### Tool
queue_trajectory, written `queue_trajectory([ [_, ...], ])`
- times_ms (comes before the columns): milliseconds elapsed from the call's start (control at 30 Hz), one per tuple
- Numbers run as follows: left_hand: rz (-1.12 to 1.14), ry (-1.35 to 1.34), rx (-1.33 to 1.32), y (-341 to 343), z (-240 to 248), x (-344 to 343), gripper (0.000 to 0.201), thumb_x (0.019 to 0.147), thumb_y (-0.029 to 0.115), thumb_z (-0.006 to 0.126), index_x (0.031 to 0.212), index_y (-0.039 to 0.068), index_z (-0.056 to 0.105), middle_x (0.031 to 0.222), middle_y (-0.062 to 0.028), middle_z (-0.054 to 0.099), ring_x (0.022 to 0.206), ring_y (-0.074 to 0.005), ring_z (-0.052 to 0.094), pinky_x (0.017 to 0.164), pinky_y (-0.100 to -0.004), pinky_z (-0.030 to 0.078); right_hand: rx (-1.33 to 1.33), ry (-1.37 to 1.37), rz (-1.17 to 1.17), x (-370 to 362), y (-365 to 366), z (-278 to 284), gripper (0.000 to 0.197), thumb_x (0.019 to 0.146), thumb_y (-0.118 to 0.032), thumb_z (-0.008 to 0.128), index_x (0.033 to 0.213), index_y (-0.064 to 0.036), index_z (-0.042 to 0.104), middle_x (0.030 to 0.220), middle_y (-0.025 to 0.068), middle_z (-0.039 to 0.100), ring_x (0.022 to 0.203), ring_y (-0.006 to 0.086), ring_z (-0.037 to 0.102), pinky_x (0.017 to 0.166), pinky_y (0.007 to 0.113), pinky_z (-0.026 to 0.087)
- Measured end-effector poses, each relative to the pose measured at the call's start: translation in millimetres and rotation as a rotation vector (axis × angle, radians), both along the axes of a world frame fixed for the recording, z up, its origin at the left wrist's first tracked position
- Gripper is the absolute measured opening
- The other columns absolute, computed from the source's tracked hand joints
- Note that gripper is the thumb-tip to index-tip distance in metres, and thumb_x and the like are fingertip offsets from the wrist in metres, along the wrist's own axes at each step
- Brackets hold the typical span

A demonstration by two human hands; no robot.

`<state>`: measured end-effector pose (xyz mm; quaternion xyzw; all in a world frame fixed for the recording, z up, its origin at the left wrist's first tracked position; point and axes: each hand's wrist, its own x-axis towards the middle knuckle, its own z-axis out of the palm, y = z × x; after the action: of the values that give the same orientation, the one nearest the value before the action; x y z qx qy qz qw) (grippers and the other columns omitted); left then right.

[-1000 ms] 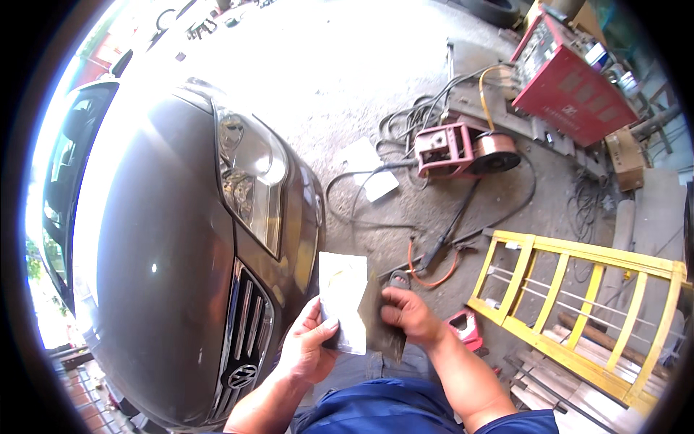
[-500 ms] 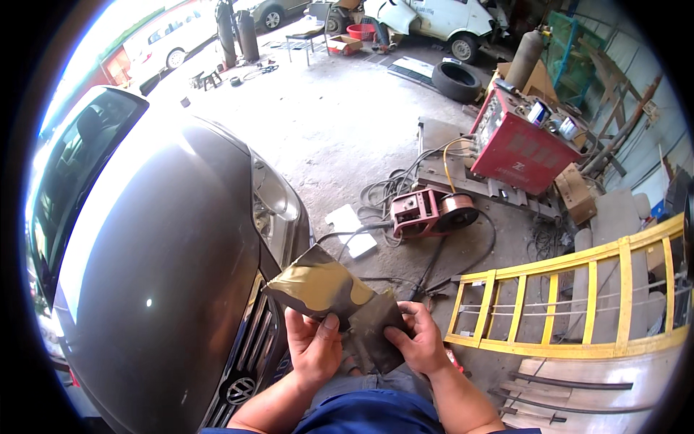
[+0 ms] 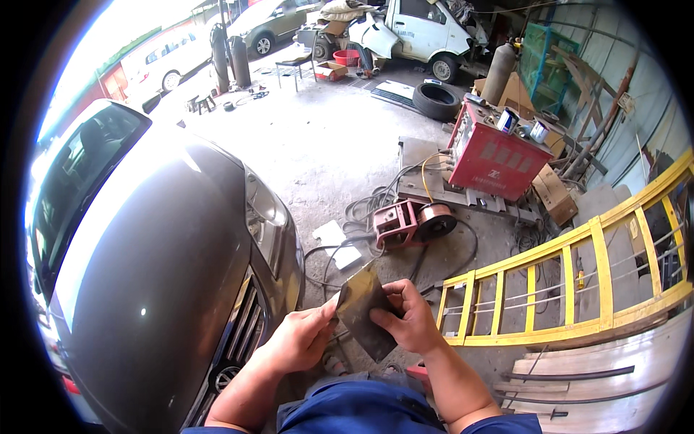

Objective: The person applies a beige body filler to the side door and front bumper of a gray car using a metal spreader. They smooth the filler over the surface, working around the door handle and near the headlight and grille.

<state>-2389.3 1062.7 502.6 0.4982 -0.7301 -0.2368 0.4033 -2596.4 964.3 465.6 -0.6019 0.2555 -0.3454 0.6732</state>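
Note:
A thin, stiff-looking sheet [image 3: 363,312] is held up between my hands in front of my waist. It has a dark grey face with yellowish patches near its upper edge, and it looks folded over; its exact kind I cannot make out. My left hand [image 3: 305,336] grips the left edge, fingers mostly behind the sheet. With the thumb pressed flat on the dark face and the fingers curled round the upper right edge, my right hand [image 3: 410,318] holds the other side. A grey car's front end [image 3: 166,253] stands to my left, close to my left forearm.
A yellow ladder-like frame [image 3: 531,289] lies to the right. Ahead right are a red welding machine [image 3: 491,155], a wire feeder with a spool [image 3: 412,223], and cables over the floor. Farther off stand a tyre [image 3: 436,100], a chair [image 3: 296,65] and a white van [image 3: 426,29].
The sheet's yellow-and-grey part, spread out to the left before, now shows only as a narrow strip. My left hand has turned side-on against the sheet. The view has shifted slightly.

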Motion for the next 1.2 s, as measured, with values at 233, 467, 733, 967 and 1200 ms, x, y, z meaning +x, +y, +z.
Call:
queue_trajectory([
  [233, -0.008, -0.137, -0.143, -9, 6, -68, 0.062, 0.076, -0.011, 0.053, 0.136, 0.001, 0.042, 0.085, -0.0212, 0.06, 0.073, -0.0403, 0.062, 0.066, -0.0394, 0.052, 0.116, -0.179, -0.026, -70, -1, -2, 0.04, 0.087, -0.008, 0.068, 0.12, -0.0015, 0.046, 0.1, 0.0078, 0.065, 0.091, 0.0109, 0.062, 0.078, 0.026, 0.051],
  [467, -0.053, -0.17, 0.028, -8, 10, -107, 0.061, 0.077, -0.006, 0.055, 0.137, 0.006, 0.044, 0.079, -0.0194, 0.06, 0.068, -0.0377, 0.062, 0.062, -0.0408, 0.052, -0.021, -0.1, -0.068, -124, -11, -11, 0.046, 0.085, -0.004, 0.069, 0.126, -0.0024, 0.048, 0.102, 0.0062, 0.066, 0.092, 0.0104, 0.061, 0.08, 0.025, 0.049],
  [733, 0.036, -0.21, 0.548, -3, -20, -115, 0.05, 0.086, 0.005, 0.056, 0.135, 0.014, 0.049, 0.095, -0.0186, 0.067, 0.082, -0.0309, 0.065, 0.074, -0.0355, 0.052, -0.55, -0.01, -0.282, -161, -33, 31, 0.042, 0.083, -0.012, 0.073, 0.12, -0.0016, 0.056, 0.092, 0.0128, 0.069, 0.08, 0.0184, 0.067, 0.072, 0.03, 0.052],
  [967, -0.185, 0.986, 0.518, 4, -73, -97, 0.041, 0.093, 0.003, 0.056, 0.133, -0.002, 0.047, 0.125, -0.0053, 0.058, 0.115, -0.0124, 0.053, 0.099, -0.0286, 0.039, -0.987, -0.18, 0.116, -154, -6, 73, 0.034, 0.077, 0.005, 0.067, 0.11, -0.0055, 0.062, 0.111, 0.0132, 0.064, 0.108, 0.0293, 0.061, 0.091, 0.04, 0.052],
  [1200, -0.113, 0.941, 0.534, -5, -70, -101, 0.042, 0.093, 0.003, 0.058, 0.132, -0.003, 0.047, 0.124, -0.0037, 0.059, 0.111, -0.009, 0.052, 0.096, -0.026, 0.041, -1.118, 0.01, 0.087, -150, -13, 54, 0.033, 0.074, 0.006, 0.069, 0.106, -0.0015, 0.067, 0.11, 0.0103, 0.064, 0.107, 0.0285, 0.06, 0.092, 0.039, 0.051],
])
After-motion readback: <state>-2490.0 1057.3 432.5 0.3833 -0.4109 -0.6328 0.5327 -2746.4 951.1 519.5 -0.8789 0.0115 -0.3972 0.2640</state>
